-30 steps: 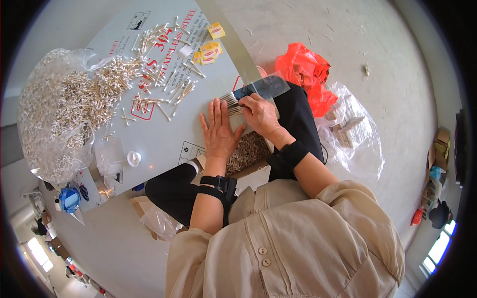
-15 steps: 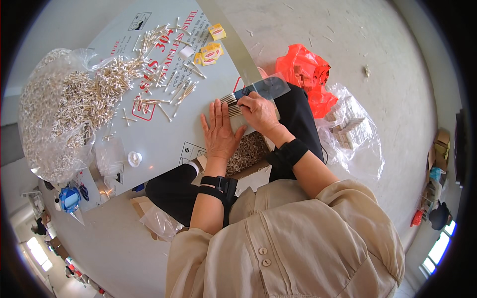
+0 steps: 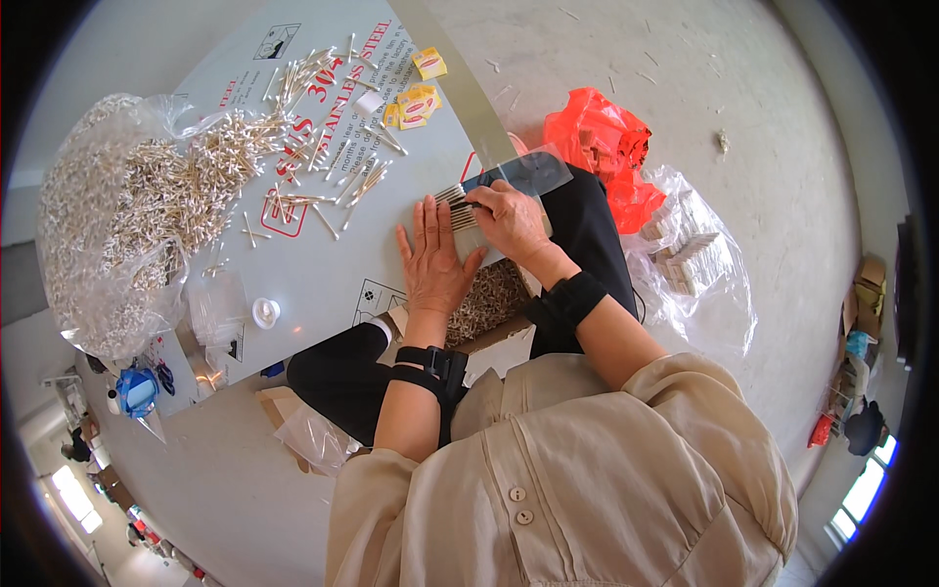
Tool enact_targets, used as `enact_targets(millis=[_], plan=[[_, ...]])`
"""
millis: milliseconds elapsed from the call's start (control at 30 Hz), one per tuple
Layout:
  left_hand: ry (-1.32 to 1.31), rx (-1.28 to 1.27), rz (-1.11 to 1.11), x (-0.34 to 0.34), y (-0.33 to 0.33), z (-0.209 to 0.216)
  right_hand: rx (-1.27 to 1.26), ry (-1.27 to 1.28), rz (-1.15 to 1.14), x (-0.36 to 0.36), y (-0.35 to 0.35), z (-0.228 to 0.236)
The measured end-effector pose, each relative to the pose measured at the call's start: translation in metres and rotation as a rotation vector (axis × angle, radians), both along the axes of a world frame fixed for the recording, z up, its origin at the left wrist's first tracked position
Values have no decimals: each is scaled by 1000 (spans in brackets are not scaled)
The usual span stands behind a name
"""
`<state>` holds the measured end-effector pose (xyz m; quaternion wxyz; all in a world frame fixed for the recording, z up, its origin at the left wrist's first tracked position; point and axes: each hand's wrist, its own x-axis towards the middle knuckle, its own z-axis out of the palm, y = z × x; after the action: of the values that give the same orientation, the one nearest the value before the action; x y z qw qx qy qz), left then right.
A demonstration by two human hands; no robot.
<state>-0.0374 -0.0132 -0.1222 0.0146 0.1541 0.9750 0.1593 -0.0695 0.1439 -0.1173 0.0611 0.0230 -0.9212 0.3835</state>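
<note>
My left hand [image 3: 433, 262] lies flat at the table's edge, fingers stretched out. Its fingertips touch or nearly touch the left end of a row of cotton swabs [image 3: 456, 207] laid side by side. My right hand [image 3: 513, 221] is closed over the row's right side, in a pinch. Something small and dark shows at its fingers, too hidden to name. A clear flat plastic piece [image 3: 541, 173] with a dark blue part sticks out beyond that hand. Below both hands, a cardboard box [image 3: 501, 336] in my lap holds many brown sticks.
On the table [image 3: 323, 264] stands a big clear bag of cotton swabs [image 3: 147, 215], with loose swabs [image 3: 367, 183] spilling rightward. Small yellow packets [image 3: 415, 105], a round white lid [image 3: 265, 313] and a clear container [image 3: 217, 308] lie there too. A red bag [image 3: 597, 142] and a clear bag [image 3: 690, 254] sit at right.
Almost nothing has moved. The fingers of my right hand have shifted very slightly over the row of swabs; my left hand stays in place.
</note>
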Motion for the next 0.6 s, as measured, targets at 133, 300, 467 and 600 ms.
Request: enact_targets(millis=[133,300,467,600], plan=[[-6,-5,-7,0,1,0,11,-10,28,-1,2,-3],[-6,0,-4,1,0,-1,-10,-30,-12,-4,-1,4],[3,8,-8,1,0,-2,27,-39,4,-10,0,4],[2,1,-12,0,-1,-2,33,-50,47,-13,1,3]])
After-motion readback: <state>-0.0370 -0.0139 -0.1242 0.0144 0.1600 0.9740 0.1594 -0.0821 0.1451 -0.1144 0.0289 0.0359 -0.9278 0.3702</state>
